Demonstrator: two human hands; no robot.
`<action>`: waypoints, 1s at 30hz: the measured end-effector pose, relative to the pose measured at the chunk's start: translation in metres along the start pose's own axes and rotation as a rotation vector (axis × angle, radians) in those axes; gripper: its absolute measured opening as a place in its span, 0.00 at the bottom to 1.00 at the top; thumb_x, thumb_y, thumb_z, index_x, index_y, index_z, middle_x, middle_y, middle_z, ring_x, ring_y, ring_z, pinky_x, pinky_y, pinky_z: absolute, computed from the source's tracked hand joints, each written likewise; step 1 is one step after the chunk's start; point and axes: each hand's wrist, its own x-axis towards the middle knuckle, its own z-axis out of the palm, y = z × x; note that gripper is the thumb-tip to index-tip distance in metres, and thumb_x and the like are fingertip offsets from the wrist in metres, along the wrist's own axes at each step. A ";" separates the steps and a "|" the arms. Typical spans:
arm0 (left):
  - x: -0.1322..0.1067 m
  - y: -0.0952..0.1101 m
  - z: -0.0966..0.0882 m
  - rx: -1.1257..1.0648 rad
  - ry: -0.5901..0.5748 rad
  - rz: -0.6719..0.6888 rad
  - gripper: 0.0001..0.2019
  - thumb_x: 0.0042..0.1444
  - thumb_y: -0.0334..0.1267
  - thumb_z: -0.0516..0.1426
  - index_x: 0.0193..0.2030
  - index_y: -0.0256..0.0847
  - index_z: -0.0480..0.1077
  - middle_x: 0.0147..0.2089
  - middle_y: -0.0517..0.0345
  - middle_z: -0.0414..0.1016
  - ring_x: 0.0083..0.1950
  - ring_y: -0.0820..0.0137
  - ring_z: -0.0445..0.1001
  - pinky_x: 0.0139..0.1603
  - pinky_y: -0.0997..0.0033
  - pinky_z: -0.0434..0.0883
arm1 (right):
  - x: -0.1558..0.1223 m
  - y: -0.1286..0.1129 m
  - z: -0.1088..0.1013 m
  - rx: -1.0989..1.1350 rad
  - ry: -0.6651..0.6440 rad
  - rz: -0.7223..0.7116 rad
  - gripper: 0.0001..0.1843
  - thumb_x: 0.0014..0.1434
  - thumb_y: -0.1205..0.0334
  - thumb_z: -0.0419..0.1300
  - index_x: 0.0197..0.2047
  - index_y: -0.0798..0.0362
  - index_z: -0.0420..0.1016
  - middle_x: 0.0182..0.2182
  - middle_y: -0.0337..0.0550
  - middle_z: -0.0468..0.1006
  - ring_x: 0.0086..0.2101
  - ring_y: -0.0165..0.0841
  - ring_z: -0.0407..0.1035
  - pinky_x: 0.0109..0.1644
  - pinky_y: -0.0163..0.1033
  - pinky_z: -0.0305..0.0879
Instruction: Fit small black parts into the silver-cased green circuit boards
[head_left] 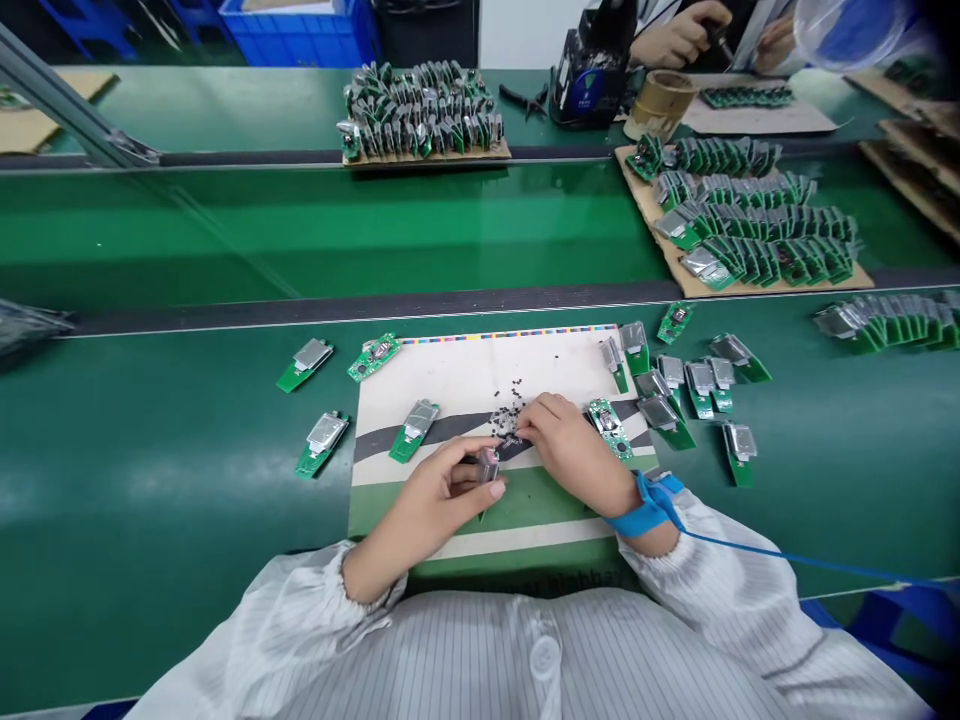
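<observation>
My left hand [439, 500] is closed on a small green circuit board with a metal shield [487, 464], held just above a printed cardboard sheet [465, 375]. My right hand [570, 445] wears a blue wrist strap [649, 505], and its fingers are pinched at a pile of tiny black parts [508, 405] on the sheet. I cannot make out what the pinch holds. One board [414, 430] lies on the sheet left of my hands. Another bare board [609, 428] lies right of my right hand.
Loose boards lie on the green bench at left [309, 360] and in a cluster at right [690, 390]. Cardboard trays stacked with boards stand on the belt [750, 230] and beyond it [420, 110]. Another person's hands [679, 35] work at the far right.
</observation>
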 end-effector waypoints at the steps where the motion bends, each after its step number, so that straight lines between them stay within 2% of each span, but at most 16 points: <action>1: 0.000 0.000 0.000 0.005 0.001 0.005 0.21 0.51 0.44 0.62 0.52 0.43 0.68 0.48 0.54 0.67 0.42 0.66 0.75 0.42 0.66 0.71 | -0.001 0.001 -0.001 0.017 0.011 0.004 0.10 0.63 0.74 0.50 0.33 0.54 0.66 0.34 0.46 0.71 0.37 0.39 0.65 0.42 0.44 0.64; 5: 0.001 -0.001 0.000 0.006 0.000 0.014 0.21 0.52 0.43 0.62 0.52 0.43 0.68 0.47 0.54 0.68 0.44 0.65 0.75 0.43 0.67 0.71 | -0.002 0.004 -0.003 0.086 0.041 0.008 0.09 0.63 0.74 0.50 0.34 0.53 0.65 0.32 0.44 0.72 0.35 0.37 0.67 0.39 0.41 0.66; 10: 0.001 -0.001 0.001 0.000 -0.005 0.036 0.21 0.52 0.43 0.62 0.52 0.43 0.68 0.52 0.52 0.66 0.43 0.65 0.76 0.44 0.65 0.72 | -0.003 0.006 -0.008 0.149 0.066 0.011 0.10 0.63 0.74 0.49 0.44 0.54 0.68 0.37 0.46 0.76 0.37 0.36 0.71 0.39 0.41 0.68; 14: 0.001 0.001 0.002 0.002 -0.009 0.032 0.20 0.52 0.42 0.61 0.52 0.43 0.68 0.50 0.53 0.67 0.44 0.65 0.75 0.45 0.64 0.72 | -0.004 0.007 -0.015 0.180 0.065 0.001 0.13 0.63 0.73 0.48 0.48 0.54 0.68 0.36 0.45 0.76 0.36 0.35 0.71 0.39 0.41 0.69; 18: 0.001 0.001 0.001 -0.020 -0.009 0.028 0.21 0.50 0.41 0.63 0.51 0.42 0.68 0.43 0.56 0.67 0.41 0.67 0.74 0.42 0.66 0.71 | -0.006 0.005 -0.024 0.214 0.062 -0.004 0.13 0.63 0.72 0.50 0.48 0.54 0.70 0.33 0.44 0.74 0.34 0.34 0.70 0.38 0.40 0.69; 23: 0.000 -0.001 0.001 -0.019 0.002 0.041 0.20 0.46 0.40 0.66 0.45 0.41 0.66 0.37 0.60 0.69 0.34 0.72 0.70 0.34 0.71 0.67 | -0.010 -0.005 -0.034 0.345 0.060 -0.012 0.11 0.64 0.70 0.52 0.43 0.52 0.75 0.36 0.44 0.77 0.37 0.33 0.72 0.39 0.38 0.69; 26: -0.002 0.003 0.003 -0.098 -0.046 0.012 0.20 0.45 0.38 0.67 0.42 0.41 0.64 0.34 0.61 0.73 0.34 0.72 0.70 0.35 0.72 0.66 | -0.014 -0.011 -0.038 0.473 0.082 0.074 0.06 0.63 0.66 0.57 0.40 0.51 0.76 0.35 0.42 0.80 0.37 0.33 0.74 0.40 0.38 0.72; 30: -0.006 0.007 0.004 -0.180 -0.104 -0.021 0.24 0.43 0.36 0.69 0.46 0.40 0.65 0.34 0.61 0.72 0.35 0.72 0.69 0.36 0.72 0.67 | -0.022 -0.018 -0.040 0.642 0.091 0.145 0.04 0.60 0.61 0.63 0.39 0.49 0.77 0.35 0.40 0.82 0.37 0.33 0.76 0.40 0.37 0.75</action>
